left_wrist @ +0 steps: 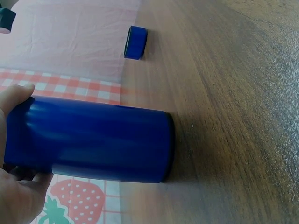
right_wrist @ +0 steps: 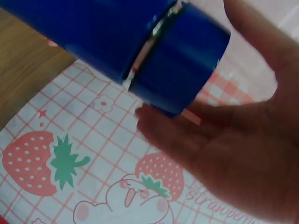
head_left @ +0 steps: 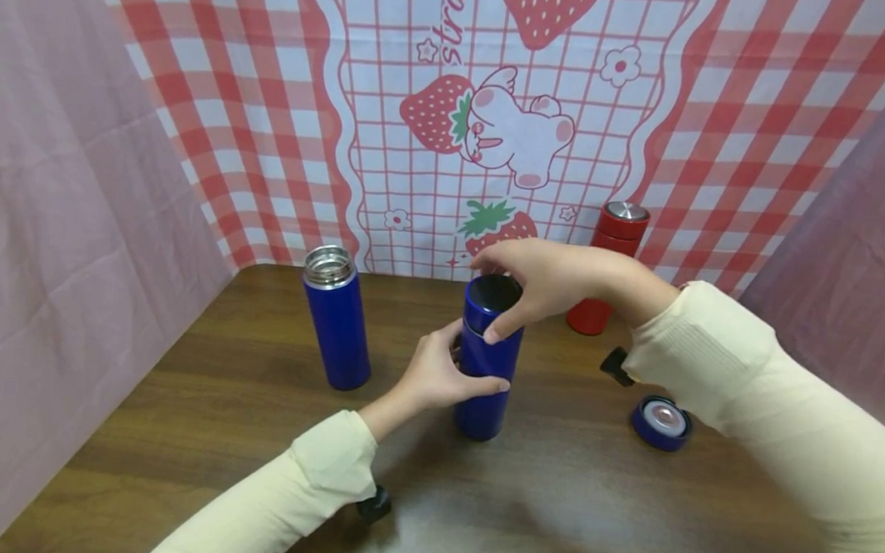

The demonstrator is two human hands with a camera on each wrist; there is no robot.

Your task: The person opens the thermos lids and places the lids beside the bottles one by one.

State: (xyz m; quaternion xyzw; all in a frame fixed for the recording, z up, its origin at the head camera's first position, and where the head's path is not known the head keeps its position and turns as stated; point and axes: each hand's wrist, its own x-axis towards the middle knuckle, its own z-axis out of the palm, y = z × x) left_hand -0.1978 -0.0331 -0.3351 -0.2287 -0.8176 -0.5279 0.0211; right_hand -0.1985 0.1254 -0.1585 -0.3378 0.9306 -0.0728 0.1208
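A blue vacuum flask [head_left: 481, 408] stands upright on the table. My left hand [head_left: 437, 372] grips its body, thumb across the front; the left wrist view shows the flask's lower part [left_wrist: 98, 140] with the fingers round it. Over its dark-topped blue lid [head_left: 476, 314] is my right hand [head_left: 555, 278], thumb at the front and fingers spread past the far side. In the right wrist view a silvery line shows at the seam below the lid [right_wrist: 182, 60], and that hand's fingers lie loosely around it, with a gap before the palm.
Left of the hands stands a second blue flask [head_left: 342, 334], uncapped, its steel threaded neck showing. A loose blue lid [head_left: 660, 423] lies upside down at right. Behind the right forearm is a red flask [head_left: 621, 232]. A strawberry-print cloth [head_left: 388, 165] hangs along the table's back edge.
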